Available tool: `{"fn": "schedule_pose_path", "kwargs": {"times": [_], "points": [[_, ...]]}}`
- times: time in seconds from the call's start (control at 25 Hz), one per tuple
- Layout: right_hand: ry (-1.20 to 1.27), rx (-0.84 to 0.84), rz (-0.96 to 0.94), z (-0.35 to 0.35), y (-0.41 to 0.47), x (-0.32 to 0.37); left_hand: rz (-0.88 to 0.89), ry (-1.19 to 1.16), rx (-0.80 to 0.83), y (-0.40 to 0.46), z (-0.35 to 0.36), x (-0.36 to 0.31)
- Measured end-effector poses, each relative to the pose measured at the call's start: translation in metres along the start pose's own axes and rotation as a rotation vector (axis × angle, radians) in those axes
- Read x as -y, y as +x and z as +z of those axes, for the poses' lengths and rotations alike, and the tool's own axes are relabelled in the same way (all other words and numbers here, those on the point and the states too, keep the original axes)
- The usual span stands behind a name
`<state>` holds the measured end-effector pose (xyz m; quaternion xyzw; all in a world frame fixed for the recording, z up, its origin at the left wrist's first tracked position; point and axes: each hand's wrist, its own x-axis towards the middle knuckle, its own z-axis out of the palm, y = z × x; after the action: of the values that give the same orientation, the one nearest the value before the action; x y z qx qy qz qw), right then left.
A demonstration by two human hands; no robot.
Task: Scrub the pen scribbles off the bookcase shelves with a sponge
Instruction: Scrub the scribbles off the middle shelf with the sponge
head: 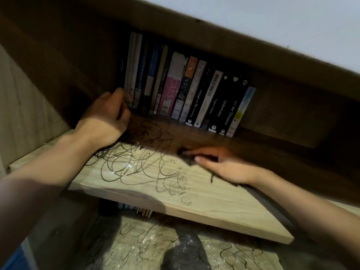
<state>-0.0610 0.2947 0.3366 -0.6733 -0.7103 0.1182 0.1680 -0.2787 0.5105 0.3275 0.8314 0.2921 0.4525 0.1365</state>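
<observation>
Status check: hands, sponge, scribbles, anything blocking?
Right hand presses dark sponge on shelf. Left hand, curled, rests by books. Scribbles mostly remain. Nothing blocking.

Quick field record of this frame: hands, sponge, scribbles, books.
left hand: fingers curled, resting on the shelf at the left end of the books; whether it holds anything unclear
right hand: presses a dark sponge on the shelf
scribbles: cover the shelf's left half
lower shelf: also scribbled
</observation>
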Motion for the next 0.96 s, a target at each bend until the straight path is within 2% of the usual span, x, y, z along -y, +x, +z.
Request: {"fn": "schedule_pose_path", "kwargs": {"times": [0.08,0.16,0.32,0.4,0.48,0.56,0.64,0.72,0.84,0.92,0.96], "points": [[-0.056,-0.187,0.161,-0.006,0.021,-0.023,0.004,-0.009,0.004,-0.001,0.000,-0.001],[-0.078,-0.235,0.236,0.002,0.038,-0.012,0.001,-0.008,0.010,-0.002,0.001,0.001],[0.037,-0.017,-0.069,0.034,0.001,0.060,-0.001,0.009,0.011,0.001,0.002,0.005],[0.091,-0.002,-0.139,0.029,-0.031,0.056,0.003,0.009,0.015,0.001,0.003,0.005],[0.104,-0.058,-0.015,0.012,-0.042,0.026,0.001,0.016,0.002,0.000,0.003,0.006],[0.050,-0.168,0.207,-0.004,-0.036,-0.005,0.015,0.035,0.006,-0.001,0.006,0.002],[0.048,-0.200,0.353,-0.005,-0.020,-0.008,0.047,0.061,0.037,-0.003,0.008,-0.004],[0.011,-0.181,0.271,0.011,-0.011,0.021,0.046,0.077,0.011,-0.005,0.007,-0.004],[0.027,-0.092,-0.027,0.038,-0.022,0.074,-0.035,0.091,-0.095,-0.001,-0.001,0.006],[0.081,-0.022,-0.090,0.035,-0.030,0.072,-0.061,0.076,-0.135,0.000,-0.005,0.011],[0.080,-0.018,-0.063,0.026,-0.031,0.059,-0.056,0.066,-0.149,-0.001,-0.006,0.011]]}}
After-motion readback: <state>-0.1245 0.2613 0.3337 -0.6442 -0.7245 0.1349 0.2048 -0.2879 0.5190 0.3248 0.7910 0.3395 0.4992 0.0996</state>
